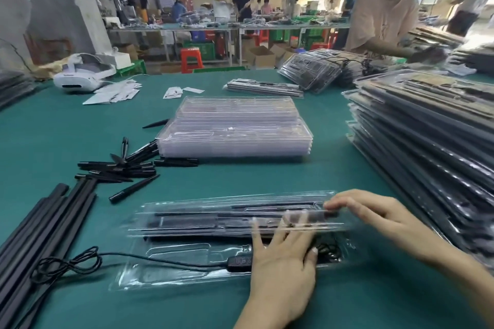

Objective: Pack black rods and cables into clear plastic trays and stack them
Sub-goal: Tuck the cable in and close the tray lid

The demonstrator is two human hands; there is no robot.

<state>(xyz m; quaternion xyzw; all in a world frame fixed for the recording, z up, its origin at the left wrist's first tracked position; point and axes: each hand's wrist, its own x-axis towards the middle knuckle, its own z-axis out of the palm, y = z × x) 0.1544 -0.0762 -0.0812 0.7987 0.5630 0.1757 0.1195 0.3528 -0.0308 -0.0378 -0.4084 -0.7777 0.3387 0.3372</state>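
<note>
We press our left hand [280,262], fingers spread, on the near clear tray [171,267] while our right hand [374,214] rests flat-fingered on its blurred lid [213,215].

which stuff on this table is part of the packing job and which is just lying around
Job: clear tray under the left hand; cable; long black rods; short black rods; empty tray stack; packed stack; right hand.
Lying about: white headset; paper slips.
</note>
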